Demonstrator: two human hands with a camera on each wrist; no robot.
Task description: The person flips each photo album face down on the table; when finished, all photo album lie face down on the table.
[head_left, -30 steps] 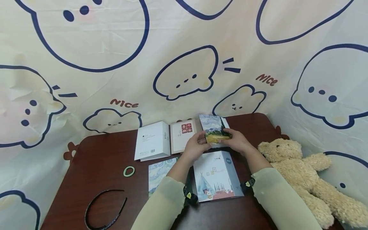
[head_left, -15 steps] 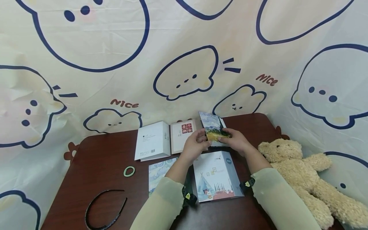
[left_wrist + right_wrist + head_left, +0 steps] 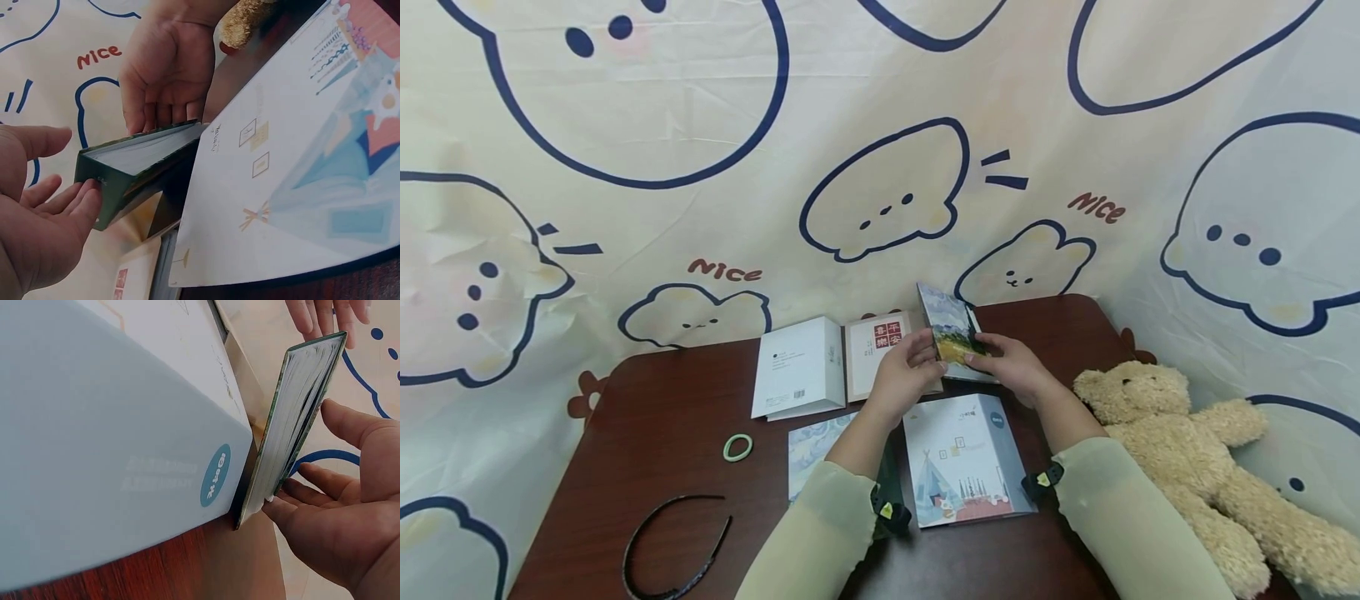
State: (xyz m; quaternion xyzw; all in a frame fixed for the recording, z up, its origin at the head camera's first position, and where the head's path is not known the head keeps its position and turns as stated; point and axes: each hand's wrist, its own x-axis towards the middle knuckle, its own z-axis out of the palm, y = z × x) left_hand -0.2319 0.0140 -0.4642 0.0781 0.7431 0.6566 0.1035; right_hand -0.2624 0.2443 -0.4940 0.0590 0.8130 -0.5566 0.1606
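Note:
A hardcover book point(image 3: 950, 325) with a painted landscape cover and a green spine is tilted up at the back of the table. My right hand point(image 3: 1015, 364) holds its fore edge, thumb on the cover and fingers at the page side, as the right wrist view shows. On the spine side, my left hand point(image 3: 906, 372) touches the book with relaxed fingers. Its thumb point(image 3: 53, 141) stands apart from the book in the left wrist view. Behind the held book, a pale book lies partly hidden. A white box-like book point(image 3: 958, 462) with a tent picture lies just in front.
A white book point(image 3: 797, 367) and a beige one with red characters point(image 3: 880, 350) lie at the back left. Under my left forearm is a blue painted book point(image 3: 816, 446). A green ring point(image 3: 737, 447), a black headband point(image 3: 632, 542) and a teddy bear point(image 3: 1180, 467) are around.
The book has tilted further upright, its top edge rising and its cover turning narrower in the head view. Both hands stay at its sides, shifting slightly left.

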